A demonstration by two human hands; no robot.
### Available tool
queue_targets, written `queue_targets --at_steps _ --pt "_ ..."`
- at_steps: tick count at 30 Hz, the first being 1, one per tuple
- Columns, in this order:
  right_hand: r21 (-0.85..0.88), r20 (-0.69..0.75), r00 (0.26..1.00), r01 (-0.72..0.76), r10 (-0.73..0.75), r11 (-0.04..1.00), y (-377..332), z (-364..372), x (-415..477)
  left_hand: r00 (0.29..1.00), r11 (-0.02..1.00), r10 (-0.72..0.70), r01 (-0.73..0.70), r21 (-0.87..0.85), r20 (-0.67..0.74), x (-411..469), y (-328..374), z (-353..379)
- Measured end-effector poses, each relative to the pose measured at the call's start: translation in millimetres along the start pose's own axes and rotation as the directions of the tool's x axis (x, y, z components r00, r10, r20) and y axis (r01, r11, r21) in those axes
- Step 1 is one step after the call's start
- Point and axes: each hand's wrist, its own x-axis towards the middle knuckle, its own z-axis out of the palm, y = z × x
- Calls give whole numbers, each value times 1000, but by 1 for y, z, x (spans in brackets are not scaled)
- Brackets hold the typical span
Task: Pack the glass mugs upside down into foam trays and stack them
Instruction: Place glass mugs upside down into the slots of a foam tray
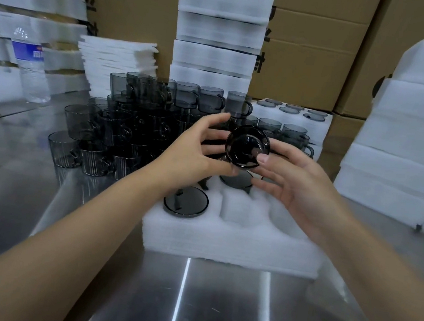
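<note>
- Midway through a tray, a smoked glass mug (247, 147) hangs above the foam tray (222, 239), its round base turned toward the camera, cradled between two bare hands.
- The left hand (199, 145) brackets the mug's left side, fingers spread wide and thumb beneath. The right hand (296, 185) pinches it, thumb pressed on the base and fingers curled below.
- Two packed mugs already sit base-up in the tray's pockets, one at the near left (186, 200) and another (236, 178) directly under the held mug. The pockets to their right show bare foam.
- The step in hand appears to be seating this mug. Done well, that means turning it until the rim faces straight down, centring it over an open pocket, giving the handle room, and lowering it gently so glass does not knock its neighbour.
- Left of the tray, a pile of loose mugs (118, 126) waits on the steel table (186, 305); behind, a filled tray (290, 111) shows rows of upturned bases.
- Farther out stand a tall foam stack (216, 34), cardboard boxes (314, 52) and a water bottle (30, 66).
</note>
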Motion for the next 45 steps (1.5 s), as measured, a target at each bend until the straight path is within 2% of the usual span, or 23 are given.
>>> queue_targets --at_steps 15,20,26,37,45 --pt "57 74 997 -13 9 998 1 -2 2 996 981 -93 90 -172 -8 4 -7 -7" --pt "59 99 995 -12 6 998 2 -4 2 996 962 -80 71 -264 -24 3 -4 -5" --pt "76 108 994 -21 13 997 3 -4 2 996 960 -78 67 -273 -31 2 -3 -5" --pt "-49 107 994 24 -18 999 1 -1 -2 993 964 -111 99 -246 -34 2 -2 -5" --pt "-70 98 995 36 -29 997 2 0 -2 993 962 -111 100 -253 -29 1 0 -4"
